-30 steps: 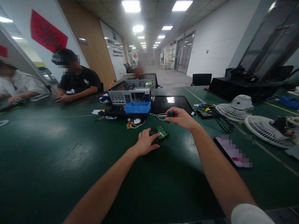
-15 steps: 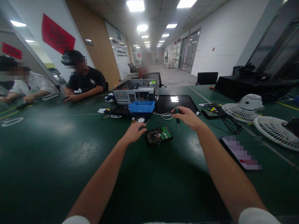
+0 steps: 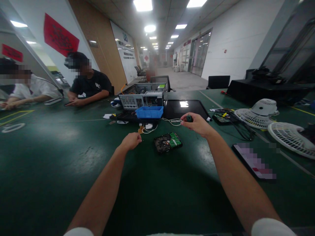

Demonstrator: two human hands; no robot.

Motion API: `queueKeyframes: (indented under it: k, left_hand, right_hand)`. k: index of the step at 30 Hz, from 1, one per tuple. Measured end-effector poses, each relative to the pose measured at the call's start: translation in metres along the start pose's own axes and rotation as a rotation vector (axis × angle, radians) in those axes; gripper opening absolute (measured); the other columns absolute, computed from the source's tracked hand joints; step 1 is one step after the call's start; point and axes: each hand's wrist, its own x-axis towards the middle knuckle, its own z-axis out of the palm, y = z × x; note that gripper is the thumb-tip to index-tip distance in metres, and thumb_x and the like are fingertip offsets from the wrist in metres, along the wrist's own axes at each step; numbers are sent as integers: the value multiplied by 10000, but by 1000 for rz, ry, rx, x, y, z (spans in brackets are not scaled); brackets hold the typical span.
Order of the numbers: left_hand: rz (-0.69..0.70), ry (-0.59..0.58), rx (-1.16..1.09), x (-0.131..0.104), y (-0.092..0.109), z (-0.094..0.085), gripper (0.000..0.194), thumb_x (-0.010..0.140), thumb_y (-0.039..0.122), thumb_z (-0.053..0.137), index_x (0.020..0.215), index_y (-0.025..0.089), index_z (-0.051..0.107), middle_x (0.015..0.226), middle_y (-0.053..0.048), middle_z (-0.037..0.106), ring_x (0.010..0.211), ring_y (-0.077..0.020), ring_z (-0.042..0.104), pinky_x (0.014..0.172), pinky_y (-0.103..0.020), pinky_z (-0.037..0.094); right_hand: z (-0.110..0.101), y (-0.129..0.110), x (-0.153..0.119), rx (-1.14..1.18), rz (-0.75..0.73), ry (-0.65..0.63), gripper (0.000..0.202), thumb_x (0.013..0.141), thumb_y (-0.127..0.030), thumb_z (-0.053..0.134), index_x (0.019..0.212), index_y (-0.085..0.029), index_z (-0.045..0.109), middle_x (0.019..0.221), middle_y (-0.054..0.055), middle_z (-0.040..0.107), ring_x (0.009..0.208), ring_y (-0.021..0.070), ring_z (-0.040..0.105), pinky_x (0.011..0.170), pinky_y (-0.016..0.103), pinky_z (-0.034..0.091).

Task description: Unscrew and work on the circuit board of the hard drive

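Observation:
A hard drive (image 3: 167,143) lies on the table with its green circuit board facing up. To its left is my left hand (image 3: 131,141), fingers pinched together just above the table; whatever they may hold is too small to make out. A tiny light speck shows by the fingertips. My right hand (image 3: 197,124), beyond the drive to the right, grips a screwdriver (image 3: 189,118) by its dark green handle. Its shaft is hard to see. A thin white cable (image 3: 150,131) and a small brown piece (image 3: 140,129) lie just past my left hand.
Behind stand a blue bin (image 3: 149,112), an open computer case (image 3: 141,96) and a black flat screen (image 3: 185,109). On the right are a phone (image 3: 253,161), black cables (image 3: 242,126) and white fan parts (image 3: 256,113). Two people (image 3: 90,83) sit at the left.
My left hand has moved left, away from the hard drive, and its fingers have closed. The screwdriver has tilted in my right hand. The drive stays in place.

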Motion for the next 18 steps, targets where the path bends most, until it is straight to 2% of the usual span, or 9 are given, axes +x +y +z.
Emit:
queueKeyframes:
  k: [7,11,14,15,18]
  left_hand:
    - [5,-7,-6,-4,6,-3,75,820,185,651,846,217,713,875,-66,729,859,-240,672,761,-299,444]
    - [30,9,-13,-10,15,-18,69,806,175,642,818,206,702,836,-69,717,823,-237,663,748,-298,442]
    - [87,54,-48,-14,32,-33,92,868,242,606,862,202,689,907,-63,711,872,-231,650,766,-299,444]
    - [123,74,-89,-16,41,-36,122,896,282,587,892,208,684,924,-49,706,875,-219,644,763,-293,448]
    - [289,90,-519,-21,72,-34,198,897,384,626,921,198,687,849,-32,676,787,-192,615,710,-285,461]
  right_hand:
    - [4,6,2,-29,-26,-21,334,744,-387,790,1006,-197,705,835,32,640,726,157,562,603,276,465]
    - [9,4,1,-6,-5,-64,300,742,-354,786,982,-195,703,833,28,644,723,155,567,610,275,470]
    - [17,1,0,14,-18,-119,273,739,-312,782,971,-192,703,830,19,644,715,145,569,634,274,473]
    - [21,0,-1,13,-37,-145,263,741,-300,778,969,-191,703,832,19,649,736,150,579,655,277,479]
    - [35,-3,-2,-53,-116,-219,221,744,-286,771,937,-193,719,815,15,663,767,162,601,721,295,490]
